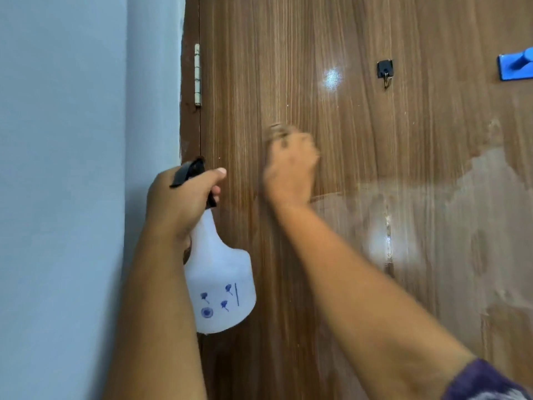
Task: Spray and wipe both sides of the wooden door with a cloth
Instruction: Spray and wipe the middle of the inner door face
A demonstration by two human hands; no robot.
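**Wiping the door, bottle in the other hand**

Filling most of the frame from the centre to the right edge is the door (360, 140), brown with a vertical grain. A pale, smeared patch spreads across its right half, from mid-height downward, and a bright glint sits above the middle.

The right hand (290, 168) is at the centre of the frame, pressed against the wood and blurred. Its fingers curl over a brownish cloth (278, 132), which peeks out just above the knuckles and lies flat on the door. The grip looks closed round the cloth, though the blur hides the fingertips.

The left hand (181, 200) is left of centre, clamped round the neck of a white bottle (220, 281). Its thumb lies along the black spray head, which points at the door's hinge edge. The bottle hangs tilted below the fist, blue marks on its side.

A pale hinge (197, 75) sits at the upper left of the door, next to the blue-grey wall (72, 168) filling the left of the frame. A small black hook (385, 71) is stuck on the upper right, and a blue holder (516, 64) is cut off by the right edge.
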